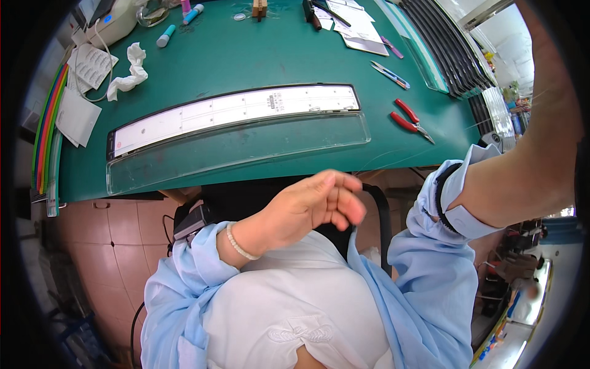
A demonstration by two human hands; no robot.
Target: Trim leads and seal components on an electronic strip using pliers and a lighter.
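My left hand [316, 202] hovers over my lap, in front of the table edge. Its fingers are loosely curled and a little apart, with nothing seen in them. My right arm [513, 178] is bent and raised at the right; its hand lies beyond the picture's edge. Closest to my left hand on the table is a long clear plastic tray [246, 152]. Behind it lies a long narrow black-framed panel [209, 112] with a white printed face. Neither hand touches them.
Red-handled pliers [405, 117] and thread snips [390, 74] lie at the right, beside stacked black-framed strips [445, 43]. Papers [362, 27] rest farther back. Crumpled tissue [130, 74], a printed card [92, 66] and a turquoise tube [166, 35] are at the left.
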